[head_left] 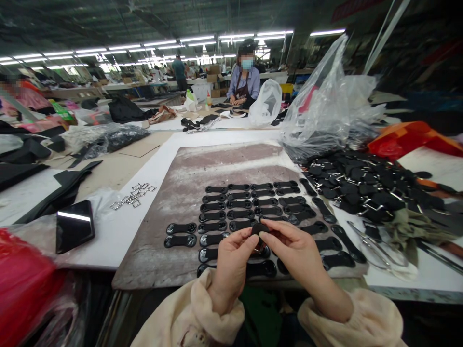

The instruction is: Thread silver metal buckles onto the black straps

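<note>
Between the fingertips of my left hand (235, 255) and my right hand (292, 246) is a small black piece (259, 229), pinched from both sides. A bit of shiny metal shows just under it, partly hidden by the fingers. Beneath and beyond my hands, rows of black strips with rounded, glossy ends (240, 204) lie on a brown, white-smeared board (155, 250). Several metal rectangular rings (134, 196) lie in a small pile left of the board.
A pile of black pieces with metal rings (354, 180) fills the right side, with scissors (372, 246) nearby. A phone (74, 226) lies left. Clear plastic bags (321, 106) stand at the back right. Across the table sits a person (244, 84) in a mask.
</note>
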The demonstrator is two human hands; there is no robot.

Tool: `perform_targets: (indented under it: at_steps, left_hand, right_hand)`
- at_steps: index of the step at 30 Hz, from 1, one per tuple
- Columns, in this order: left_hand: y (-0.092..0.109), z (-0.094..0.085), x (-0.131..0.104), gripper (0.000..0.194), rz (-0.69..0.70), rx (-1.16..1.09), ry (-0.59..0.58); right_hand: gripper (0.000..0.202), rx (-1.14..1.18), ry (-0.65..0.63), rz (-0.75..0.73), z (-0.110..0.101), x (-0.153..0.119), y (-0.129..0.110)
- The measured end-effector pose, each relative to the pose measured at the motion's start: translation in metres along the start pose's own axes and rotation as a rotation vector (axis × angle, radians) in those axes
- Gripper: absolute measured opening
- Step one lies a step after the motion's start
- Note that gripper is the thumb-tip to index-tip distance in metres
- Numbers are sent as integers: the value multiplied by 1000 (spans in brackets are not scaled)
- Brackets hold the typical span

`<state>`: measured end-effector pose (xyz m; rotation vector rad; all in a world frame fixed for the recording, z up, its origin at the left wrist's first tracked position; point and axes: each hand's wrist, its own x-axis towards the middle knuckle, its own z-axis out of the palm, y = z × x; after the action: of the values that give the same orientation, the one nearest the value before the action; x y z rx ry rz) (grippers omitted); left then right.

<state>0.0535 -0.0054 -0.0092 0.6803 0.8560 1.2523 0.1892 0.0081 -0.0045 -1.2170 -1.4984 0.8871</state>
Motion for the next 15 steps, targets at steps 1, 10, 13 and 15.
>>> perform_targets:
  at_steps: [1, 10, 13, 15]
  left_hand:
    - [0, 0, 0, 15, -1, 3, 1]
    - [-1, -2, 0, 17, 2, 2, -16]
    - [-1, -2, 0, 16, -7, -15, -13]
    - [-2, -1, -1, 15, -13, -34, -1]
  right_hand:
    - [23, 0, 2, 4, 0, 0, 0]
    - [21, -11, 12, 18, 1, 1, 0]
    - [19, -31, 10, -6, 1, 1, -2]
    - [18, -40, 9, -22, 0, 2, -4]
